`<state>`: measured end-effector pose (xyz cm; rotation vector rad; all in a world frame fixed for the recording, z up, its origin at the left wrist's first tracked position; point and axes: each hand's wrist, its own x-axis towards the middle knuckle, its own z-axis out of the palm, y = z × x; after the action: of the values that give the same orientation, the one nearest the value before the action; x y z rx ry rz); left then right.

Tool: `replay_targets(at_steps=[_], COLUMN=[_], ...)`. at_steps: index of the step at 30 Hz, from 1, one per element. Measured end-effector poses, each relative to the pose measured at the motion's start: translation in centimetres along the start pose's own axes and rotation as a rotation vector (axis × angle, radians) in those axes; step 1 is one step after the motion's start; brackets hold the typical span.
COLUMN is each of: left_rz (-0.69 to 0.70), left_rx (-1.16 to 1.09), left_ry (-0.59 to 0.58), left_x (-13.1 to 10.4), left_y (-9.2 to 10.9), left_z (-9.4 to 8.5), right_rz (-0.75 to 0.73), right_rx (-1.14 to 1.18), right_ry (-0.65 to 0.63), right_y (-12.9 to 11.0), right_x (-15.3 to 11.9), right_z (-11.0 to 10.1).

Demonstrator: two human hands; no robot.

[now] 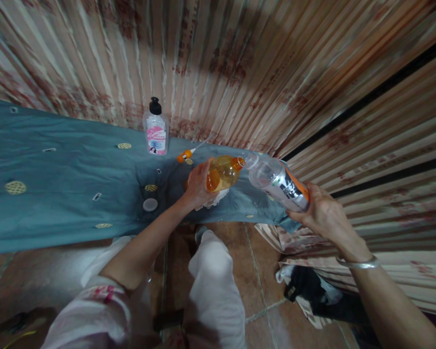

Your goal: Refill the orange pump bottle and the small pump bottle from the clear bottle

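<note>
Closest to my camera I see a white trouser leg [212,276] above the brown tiled floor [256,303], with a pale sleeve [101,305], marked in pink, to its left. Over on the right, dark cloth [307,291] lies in a heap beside the foot of the curtain. A silver bangle [359,263] circles my right wrist.

Further out, my two hands are apart, each closed on a bottle. My right hand [321,211] grips the clear bottle [267,175] near its base, around the black, white and orange label; the bottle is tipped, its neck towards the left. My left hand [199,186] is wrapped around the amber bottle [225,169], which leans with its open neck to the right. The two mouths meet or nearly meet above the right part of the table [69,169]; I can't tell whether they touch. Under my left hand shows a bit of lacy white material [215,199], mostly hidden.

On the table's teal cloth, a round white lid [150,205] lies left of my left hand. Beyond it, an orange pump top [184,155] lies on its side, and a black-capped bottle [156,133] with a pink label stands upright near the back edge. Behind everything hangs the pleated, flower-printed curtain [203,53].
</note>
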<state>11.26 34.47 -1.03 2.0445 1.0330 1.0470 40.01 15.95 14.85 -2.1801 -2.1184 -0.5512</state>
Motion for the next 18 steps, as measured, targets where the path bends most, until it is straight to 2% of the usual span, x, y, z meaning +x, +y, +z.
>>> replay_targets(at_steps=[18], left_rz=[0.020], left_rx=[0.018], left_ry=[0.032], left_x=[0.05], left_y=[-0.35], left_z=[0.46], right_rz=[0.012], right_rx=[-0.010], right_ry=[-0.011], right_y=[0.14], right_x=[0.05], right_z=[-0.02])
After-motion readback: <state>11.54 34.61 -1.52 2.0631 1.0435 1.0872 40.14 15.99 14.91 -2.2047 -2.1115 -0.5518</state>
